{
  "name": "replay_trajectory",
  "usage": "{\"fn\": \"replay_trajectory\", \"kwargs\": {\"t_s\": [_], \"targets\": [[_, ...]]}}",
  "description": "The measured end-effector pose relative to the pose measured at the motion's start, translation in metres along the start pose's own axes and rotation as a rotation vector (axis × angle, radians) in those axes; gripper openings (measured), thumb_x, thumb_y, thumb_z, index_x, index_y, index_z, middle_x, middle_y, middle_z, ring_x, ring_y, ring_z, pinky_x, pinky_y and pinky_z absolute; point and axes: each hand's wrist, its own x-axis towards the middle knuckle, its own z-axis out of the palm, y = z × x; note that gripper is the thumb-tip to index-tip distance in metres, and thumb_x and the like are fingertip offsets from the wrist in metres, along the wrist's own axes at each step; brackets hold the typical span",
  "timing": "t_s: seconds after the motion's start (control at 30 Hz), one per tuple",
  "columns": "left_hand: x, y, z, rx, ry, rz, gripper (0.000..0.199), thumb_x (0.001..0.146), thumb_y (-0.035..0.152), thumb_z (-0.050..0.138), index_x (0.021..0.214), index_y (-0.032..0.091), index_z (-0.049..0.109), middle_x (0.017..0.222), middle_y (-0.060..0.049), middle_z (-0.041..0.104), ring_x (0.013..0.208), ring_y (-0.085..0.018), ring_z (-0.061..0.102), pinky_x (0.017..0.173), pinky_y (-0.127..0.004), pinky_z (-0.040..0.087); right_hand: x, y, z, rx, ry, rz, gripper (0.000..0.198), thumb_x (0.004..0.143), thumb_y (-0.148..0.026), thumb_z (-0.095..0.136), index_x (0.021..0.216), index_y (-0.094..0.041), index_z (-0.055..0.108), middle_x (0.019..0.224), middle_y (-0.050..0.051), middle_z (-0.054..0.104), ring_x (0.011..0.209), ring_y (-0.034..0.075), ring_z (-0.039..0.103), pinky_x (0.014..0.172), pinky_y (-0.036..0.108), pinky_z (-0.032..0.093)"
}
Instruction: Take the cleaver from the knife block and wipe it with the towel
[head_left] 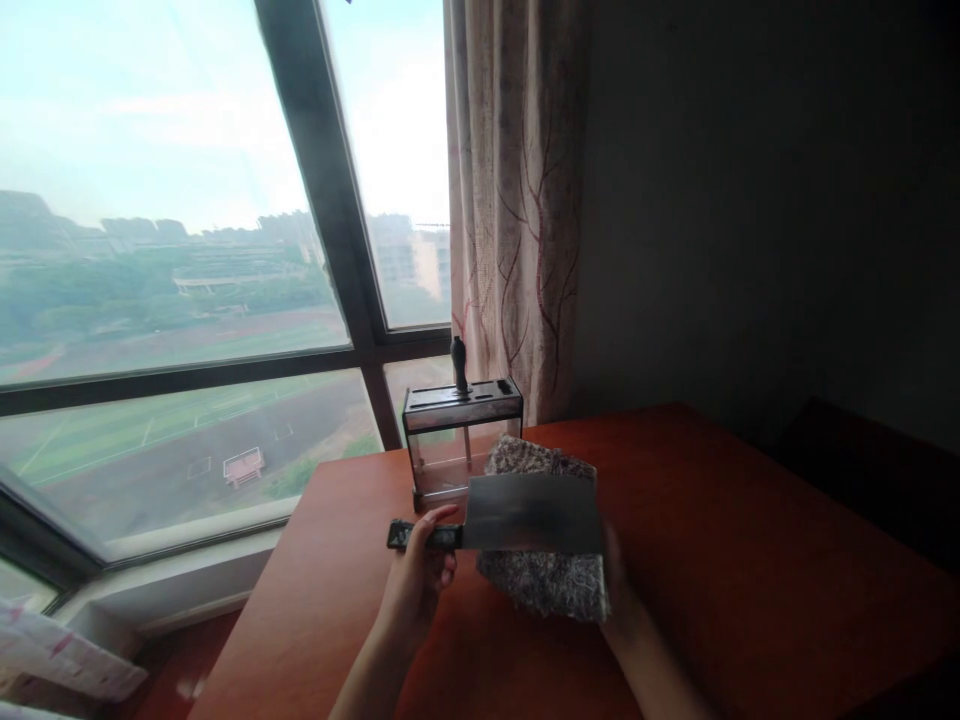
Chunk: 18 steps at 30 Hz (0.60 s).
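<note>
I have two hands in view, and between them one cleaver and one grey, shaggy cloth. The fingers of my left hand (pixel 424 575) are wrapped around the cleaver's (pixel 532 515) single dark handle, with the thumb along the top. Its one broad blade points to my right, flat side toward me, in front of the cloth (pixel 551 588), which shows above and below it. My right hand (pixel 616 590) is at the cloth's right edge, but those fingers are blurred and mostly hidden, so I cannot tell how far they are closed. Just behind stands one clear-sided knife stand (pixel 430 411) with one black handle (pixel 459 364) sticking up from its top. One reddish-brown worktop (pixel 720 560) carries the stand. Beyond it hangs one branch-patterned curtain (pixel 517 200) beside the window (pixel 180 365).
</note>
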Motion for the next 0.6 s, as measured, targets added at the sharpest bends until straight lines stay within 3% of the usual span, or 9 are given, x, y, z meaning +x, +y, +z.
{"fn": "replay_trajectory", "kwargs": {"t_s": [0.23,0.37,0.47,0.6], "targets": [[0.002,0.005,-0.004,-0.016,0.040,0.038,0.046,0.074,0.051,0.064,0.103,0.015,0.067,0.045,0.003,0.054,0.037,-0.006,0.044,0.037,-0.013,0.031,-0.001,-0.028,0.006,0.128,-0.026,0.066,0.042,0.079,-0.049,0.060,0.109,-0.022,0.071,0.095,0.006,0.077,0.100,0.031,0.068,0.094,0.051,0.048],[0.001,0.002,-0.005,0.003,0.048,0.101,0.045,0.073,0.049,0.066,0.101,0.014,0.068,0.046,0.003,0.054,0.040,-0.008,0.047,0.039,-0.015,0.033,-0.004,-0.028,0.005,0.098,-0.018,0.098,0.032,0.079,-0.041,0.063,0.105,-0.024,0.072,0.094,0.006,0.077,0.095,0.029,0.070,0.089,0.047,0.053],[0.002,-0.003,-0.004,0.037,0.008,0.130,0.045,0.076,0.052,0.063,0.100,0.014,0.067,0.048,0.003,0.055,0.041,-0.008,0.046,0.040,-0.017,0.033,-0.007,-0.025,0.009,0.110,0.000,0.078,0.030,0.079,-0.033,0.065,0.107,-0.024,0.070,0.094,0.004,0.077,0.095,0.028,0.071,0.088,0.044,0.054],[-0.001,-0.003,-0.001,0.083,-0.095,0.121,0.048,0.078,0.056,0.058,0.098,0.013,0.066,0.051,-0.001,0.060,0.041,-0.011,0.049,0.042,-0.022,0.036,-0.009,-0.025,0.013,0.150,-0.023,0.088,0.040,0.081,-0.035,0.063,0.119,-0.020,0.065,0.102,0.005,0.076,0.099,0.028,0.069,0.092,0.046,0.052]]}}
